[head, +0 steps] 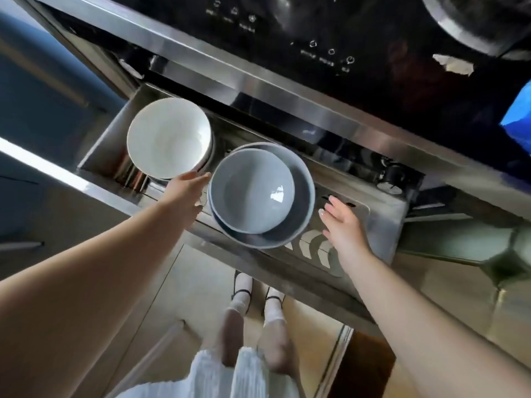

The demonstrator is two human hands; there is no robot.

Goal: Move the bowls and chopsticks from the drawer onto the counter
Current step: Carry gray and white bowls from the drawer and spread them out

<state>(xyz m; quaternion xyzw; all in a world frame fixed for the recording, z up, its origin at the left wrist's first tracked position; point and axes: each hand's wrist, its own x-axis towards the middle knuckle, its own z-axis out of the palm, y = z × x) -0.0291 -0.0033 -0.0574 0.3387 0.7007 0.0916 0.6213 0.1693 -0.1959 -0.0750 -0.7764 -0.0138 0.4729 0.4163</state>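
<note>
Head view, from left to right: a white bowl (169,137) sits at the left end of the open steel drawer (94,156). Just below its rim the left hand (188,186) reaches in, fingers extended and close together, gripping nothing; whether they touch the bowl is hard to tell through the blur. Next, a small grey bowl (253,191) rests nested in a larger grey bowl (301,214). Just beside that stack hovers the right hand (343,222), fingers spread, palm empty. Beyond lies the black cooktop (373,38).
</note>
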